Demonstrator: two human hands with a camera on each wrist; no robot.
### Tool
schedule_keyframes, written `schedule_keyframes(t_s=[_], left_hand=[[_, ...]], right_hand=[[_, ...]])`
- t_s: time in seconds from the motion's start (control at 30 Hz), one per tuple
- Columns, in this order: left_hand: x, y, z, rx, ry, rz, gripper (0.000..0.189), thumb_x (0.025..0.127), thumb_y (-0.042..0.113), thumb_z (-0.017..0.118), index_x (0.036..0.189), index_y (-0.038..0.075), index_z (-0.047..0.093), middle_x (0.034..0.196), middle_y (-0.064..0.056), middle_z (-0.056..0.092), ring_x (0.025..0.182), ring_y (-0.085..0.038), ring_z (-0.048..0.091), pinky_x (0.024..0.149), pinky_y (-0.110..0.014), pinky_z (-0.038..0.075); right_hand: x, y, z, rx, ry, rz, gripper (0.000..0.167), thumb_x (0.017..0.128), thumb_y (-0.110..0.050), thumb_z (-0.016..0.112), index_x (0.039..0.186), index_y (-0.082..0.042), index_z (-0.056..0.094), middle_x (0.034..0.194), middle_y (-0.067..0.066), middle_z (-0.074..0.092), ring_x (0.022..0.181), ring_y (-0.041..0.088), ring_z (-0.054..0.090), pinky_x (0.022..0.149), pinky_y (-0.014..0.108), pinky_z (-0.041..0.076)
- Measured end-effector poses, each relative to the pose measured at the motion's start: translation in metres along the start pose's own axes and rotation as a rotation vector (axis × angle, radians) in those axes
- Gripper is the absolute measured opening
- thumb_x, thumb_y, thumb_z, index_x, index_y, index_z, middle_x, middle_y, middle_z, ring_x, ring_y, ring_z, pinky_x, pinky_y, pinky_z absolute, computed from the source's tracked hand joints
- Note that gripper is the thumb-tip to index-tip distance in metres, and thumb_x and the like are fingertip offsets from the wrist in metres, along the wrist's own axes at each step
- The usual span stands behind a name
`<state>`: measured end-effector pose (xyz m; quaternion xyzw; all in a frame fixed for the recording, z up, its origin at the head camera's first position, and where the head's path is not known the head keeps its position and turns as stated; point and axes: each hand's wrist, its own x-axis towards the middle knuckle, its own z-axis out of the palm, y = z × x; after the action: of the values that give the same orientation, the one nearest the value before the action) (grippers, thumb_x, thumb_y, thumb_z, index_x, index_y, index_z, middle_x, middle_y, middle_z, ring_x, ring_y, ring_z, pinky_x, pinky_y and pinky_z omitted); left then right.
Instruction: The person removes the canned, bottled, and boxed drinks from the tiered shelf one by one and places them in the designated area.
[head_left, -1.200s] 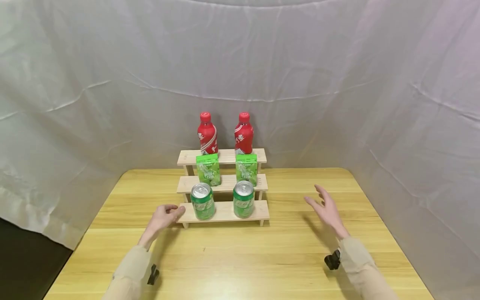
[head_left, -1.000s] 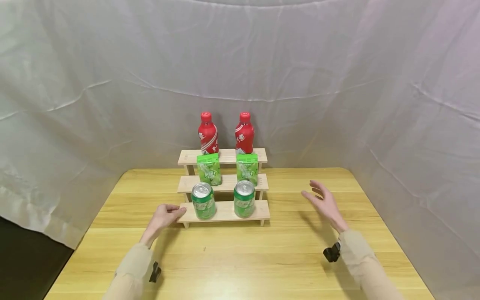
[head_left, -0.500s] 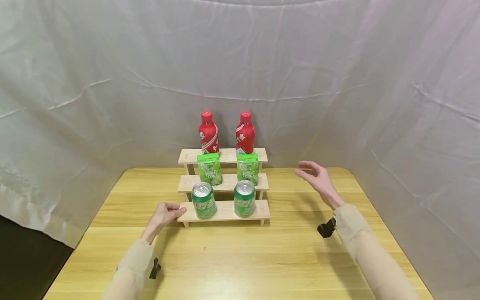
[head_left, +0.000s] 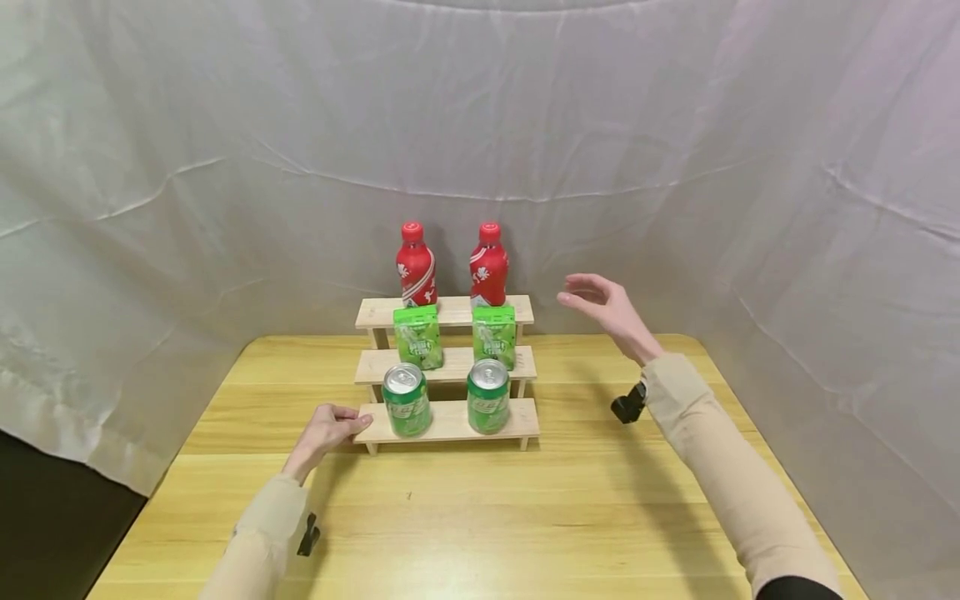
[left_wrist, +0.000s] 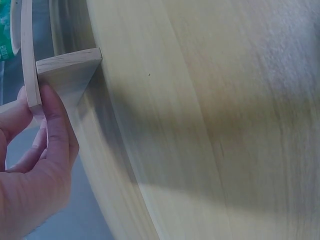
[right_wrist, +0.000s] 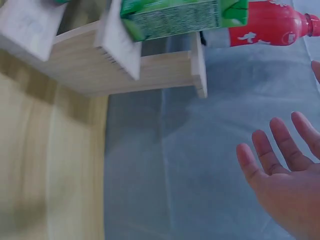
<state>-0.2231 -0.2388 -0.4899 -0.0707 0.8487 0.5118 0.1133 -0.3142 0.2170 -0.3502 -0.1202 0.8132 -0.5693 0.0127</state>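
Observation:
A three-step wooden display rack [head_left: 450, 423] stands on the table in the head view. My left hand [head_left: 326, 429] pinches the left end of its lowest board between thumb and fingers; the left wrist view shows the board's end [left_wrist: 31, 82] in that pinch. My right hand [head_left: 603, 308] is in the air to the right of the top step, fingers loosely bent, holding nothing. Nearest to it is the right red bottle [head_left: 489, 271]; another red bottle [head_left: 417, 271] shares that top step. Two green drink cartons [head_left: 418, 340] fill the middle step, two green cans [head_left: 487, 408] the lowest.
The wooden table [head_left: 480, 517] carries the rack near its back edge. Pale grey cloth [head_left: 637, 150] hangs behind and at both sides. Each wrist wears a small black camera mount [head_left: 628, 404].
My right hand has risen and moved left and away from me, toward the top step's height, its fingers bending a little. The left hand stays at the rack's lowest board.

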Motion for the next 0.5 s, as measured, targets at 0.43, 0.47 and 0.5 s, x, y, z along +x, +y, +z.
schedule_keyframes(t_s=[0.43,0.47,0.5], left_hand=[[0.0,0.0,-0.001,0.023,-0.012,-0.012,0.047,0.097,0.025,0.067,0.12,-0.015,0.059,0.097,-0.015,0.068,0.085,-0.018,0.062,0.082,-0.038,0.056],[0.0,0.001,-0.001,0.021,-0.013,-0.011,0.046,0.097,0.024,0.067,0.12,-0.015,0.059,0.096,-0.013,0.068,0.084,-0.017,0.061,0.081,-0.037,0.056],[0.0,0.001,-0.001,0.02,-0.016,-0.011,0.045,0.097,0.024,0.067,0.119,-0.015,0.06,0.094,-0.012,0.067,0.083,-0.017,0.061,0.081,-0.037,0.056]], right_hand=[[0.038,-0.033,0.021,-0.028,-0.024,-0.057,0.06,0.097,-0.029,0.068,0.146,-0.002,0.047,0.149,0.02,0.051,0.14,0.034,0.047,0.119,0.048,0.037],[0.041,-0.036,0.023,-0.027,-0.028,-0.063,0.06,0.097,-0.029,0.067,0.146,-0.002,0.046,0.149,0.02,0.051,0.14,0.034,0.047,0.119,0.048,0.037],[0.043,-0.039,0.025,-0.02,-0.031,-0.069,0.059,0.097,-0.028,0.067,0.146,-0.002,0.046,0.149,0.019,0.051,0.141,0.034,0.047,0.119,0.048,0.037]])
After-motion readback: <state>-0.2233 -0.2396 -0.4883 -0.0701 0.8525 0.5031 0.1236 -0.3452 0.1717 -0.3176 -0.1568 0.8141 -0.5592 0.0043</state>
